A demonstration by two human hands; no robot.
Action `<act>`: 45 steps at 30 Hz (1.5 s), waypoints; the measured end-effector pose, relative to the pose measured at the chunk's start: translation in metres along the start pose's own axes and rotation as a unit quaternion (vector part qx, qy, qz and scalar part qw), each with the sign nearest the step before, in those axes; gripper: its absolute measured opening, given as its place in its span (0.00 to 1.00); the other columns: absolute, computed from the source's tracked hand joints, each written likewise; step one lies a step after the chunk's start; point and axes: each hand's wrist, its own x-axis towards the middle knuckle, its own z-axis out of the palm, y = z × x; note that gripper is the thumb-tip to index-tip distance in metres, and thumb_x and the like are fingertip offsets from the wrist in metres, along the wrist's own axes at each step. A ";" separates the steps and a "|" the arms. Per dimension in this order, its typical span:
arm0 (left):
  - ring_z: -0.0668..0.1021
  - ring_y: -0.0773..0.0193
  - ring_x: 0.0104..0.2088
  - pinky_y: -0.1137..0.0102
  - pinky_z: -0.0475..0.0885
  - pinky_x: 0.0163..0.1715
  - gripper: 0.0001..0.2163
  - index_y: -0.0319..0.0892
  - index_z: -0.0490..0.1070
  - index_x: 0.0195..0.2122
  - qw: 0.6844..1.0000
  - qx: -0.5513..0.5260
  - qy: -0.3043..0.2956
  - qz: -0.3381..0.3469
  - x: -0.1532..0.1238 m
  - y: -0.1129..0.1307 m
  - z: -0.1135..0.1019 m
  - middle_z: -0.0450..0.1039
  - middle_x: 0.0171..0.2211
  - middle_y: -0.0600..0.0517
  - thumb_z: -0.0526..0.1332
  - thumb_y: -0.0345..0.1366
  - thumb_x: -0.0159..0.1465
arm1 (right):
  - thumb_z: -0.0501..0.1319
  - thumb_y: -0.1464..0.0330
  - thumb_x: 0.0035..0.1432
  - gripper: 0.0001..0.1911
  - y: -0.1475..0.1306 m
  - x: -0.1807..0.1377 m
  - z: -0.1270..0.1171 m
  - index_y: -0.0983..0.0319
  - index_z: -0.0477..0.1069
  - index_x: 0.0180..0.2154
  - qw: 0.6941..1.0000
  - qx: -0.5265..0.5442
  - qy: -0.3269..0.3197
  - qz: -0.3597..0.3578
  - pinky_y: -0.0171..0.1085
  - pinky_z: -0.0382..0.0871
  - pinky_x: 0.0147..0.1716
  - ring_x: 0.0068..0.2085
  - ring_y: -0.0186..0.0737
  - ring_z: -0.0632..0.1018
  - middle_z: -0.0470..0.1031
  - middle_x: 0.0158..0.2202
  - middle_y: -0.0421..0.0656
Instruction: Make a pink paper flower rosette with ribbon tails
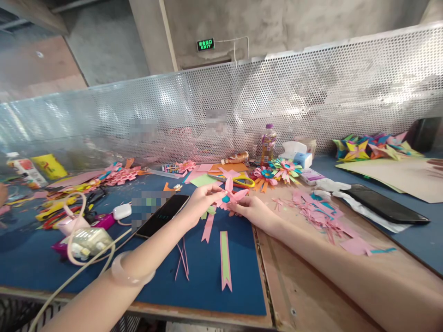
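Head view: left hand [201,201] and right hand [255,213] grasp the pink flower [230,186] between their fingertips, over the middle of the table [194,297]. Best to pinch lightly near the blue centre [226,199], sparing the petals [239,195] creases, and leave the green-and-pink strip [224,258], lying nearer, unbent.

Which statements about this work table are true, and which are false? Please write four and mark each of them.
1. The left hand and the right hand both hold a pink paper flower with a blue centre. True.
2. A narrow pink-and-green paper strip lies on the brown wooden board. False: the strip lies on the blue tabletop.
3. A clear plastic bottle with a purple cap stands upright. True.
4. A pale, ring-shaped bracelet is on the right forearm. False: the bracelet is on the left forearm.
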 end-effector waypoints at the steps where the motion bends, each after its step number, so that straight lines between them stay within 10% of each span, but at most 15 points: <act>1: 0.70 0.68 0.29 0.74 0.63 0.29 0.12 0.40 0.72 0.34 1.000 0.001 0.000 -0.003 0.000 0.000 0.000 0.70 0.31 0.52 0.60 0.44 0.55 | 0.59 0.54 0.50 0.18 0.000 0.000 0.000 0.63 0.75 0.26 1.000 0.002 0.000 0.000 0.36 0.62 0.32 0.32 0.39 0.73 0.77 0.28 0.44; 26: 0.73 0.66 0.27 0.75 0.65 0.20 0.14 0.40 0.68 0.38 0.997 0.000 -0.069 -0.035 -0.001 -0.005 0.005 0.72 0.30 0.50 0.59 0.44 0.56 | 0.59 0.57 0.49 0.15 0.007 0.005 0.003 0.64 0.69 0.28 0.981 0.161 0.107 -0.024 0.32 0.65 0.27 0.28 0.33 0.70 0.70 0.27 0.42; 38: 0.76 0.62 0.33 0.68 0.68 0.36 0.05 0.41 0.68 0.32 0.990 0.101 -0.024 0.100 0.004 -0.003 0.000 0.74 0.31 0.51 0.59 0.36 0.57 | 0.56 0.63 0.54 0.09 0.002 0.002 -0.001 0.60 0.70 0.34 0.980 0.006 0.152 -0.130 0.34 0.63 0.29 0.29 0.36 0.70 0.71 0.29 0.41; 45: 0.75 0.65 0.36 0.71 0.67 0.37 0.05 0.44 0.70 0.34 0.923 0.295 0.030 0.245 -0.002 0.005 -0.010 0.74 0.33 0.53 0.56 0.30 0.59 | 0.53 0.71 0.56 0.05 -0.001 -0.003 0.000 0.60 0.67 0.35 0.945 -0.131 0.155 -0.254 0.35 0.66 0.35 0.35 0.37 0.73 0.71 0.34 0.43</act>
